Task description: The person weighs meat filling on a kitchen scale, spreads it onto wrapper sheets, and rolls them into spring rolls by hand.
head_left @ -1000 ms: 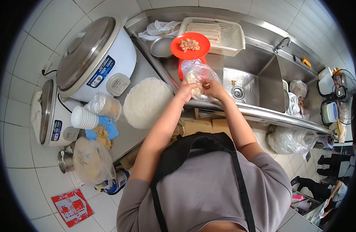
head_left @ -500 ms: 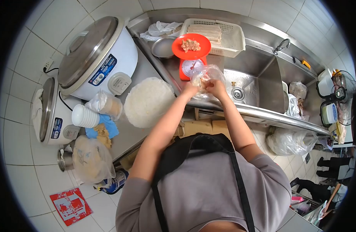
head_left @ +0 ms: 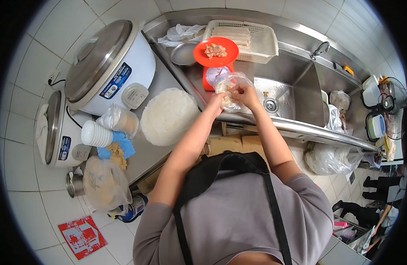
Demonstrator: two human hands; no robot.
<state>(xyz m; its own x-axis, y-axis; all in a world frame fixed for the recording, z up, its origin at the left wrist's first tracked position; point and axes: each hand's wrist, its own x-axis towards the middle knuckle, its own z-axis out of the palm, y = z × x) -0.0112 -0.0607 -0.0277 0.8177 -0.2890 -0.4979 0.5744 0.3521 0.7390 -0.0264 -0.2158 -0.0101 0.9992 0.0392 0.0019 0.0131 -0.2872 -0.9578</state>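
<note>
My left hand [head_left: 215, 104] is closed on the near left side of a clear plastic bag [head_left: 233, 79] that has pale, light-brown contents. At the bag's right side, my right hand [head_left: 246, 96] has its fingers pinched together against it; what lies between the fingertips is too small to make out. Just behind the bag stands a red kitchen scale [head_left: 209, 79] with a white dial. On its round red plate [head_left: 232, 54] sits a heap of pinkish minced meat [head_left: 215, 51]. Left of my forearm lies a stack of round white translucent sheets [head_left: 168, 117].
A cream basket [head_left: 267, 46] holds several pale rolls [head_left: 232, 36], beside a metal bowl [head_left: 184, 54]. Sink basins [head_left: 291, 75] lie to the right. Large rice cookers [head_left: 124, 66], white cups [head_left: 96, 134] and a bagged item [head_left: 106, 183] are leftward. Other people stand far right.
My right hand has turned slightly, with its fingers drawn up along the bag. My left hand keeps its hold. The whole view has shifted a little.
</note>
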